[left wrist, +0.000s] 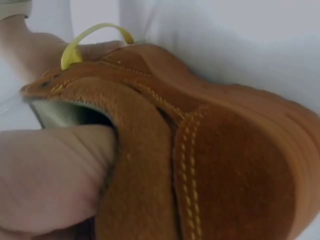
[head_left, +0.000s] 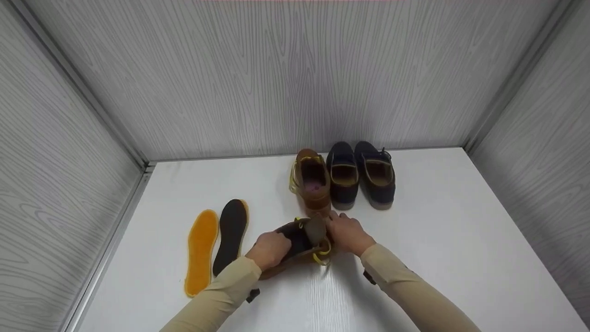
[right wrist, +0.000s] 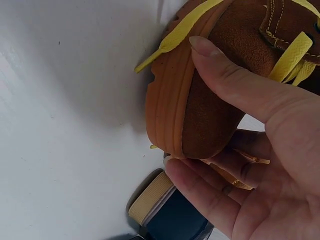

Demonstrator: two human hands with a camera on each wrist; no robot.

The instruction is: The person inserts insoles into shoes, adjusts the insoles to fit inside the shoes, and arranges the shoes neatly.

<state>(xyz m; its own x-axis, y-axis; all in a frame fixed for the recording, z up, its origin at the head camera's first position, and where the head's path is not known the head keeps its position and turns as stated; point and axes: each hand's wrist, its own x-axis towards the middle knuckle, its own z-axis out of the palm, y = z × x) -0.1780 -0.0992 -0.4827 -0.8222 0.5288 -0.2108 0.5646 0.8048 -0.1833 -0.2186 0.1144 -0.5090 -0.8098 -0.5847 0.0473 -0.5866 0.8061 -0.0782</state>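
Brown shoe (head_left: 299, 258): held near ctr. of white tbl (head_left: 442, 240), toe to approx. 2 o'clock. Gripped at toe by R hand (head_left: 349, 234), thumb vs. fingers. Entered at opening by L hand (head_left: 269, 249), w/ fingers hidden inside; can't tell if gripping. Around it: 2nd brown shoe (head_left: 317, 202) at 12, navy shoes (head_left: 345, 193) at 1, orange insole (head_left: 201, 251) & dark insole (head_left: 231, 230) at 9–10.

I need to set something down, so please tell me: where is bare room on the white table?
The widest bare patch lies right of the navy shoes and right hand. Another lies beyond both insoles, left of the standing brown shoe. The middle is crowded: the left hand reaches into another brown shoe, which the right grips.
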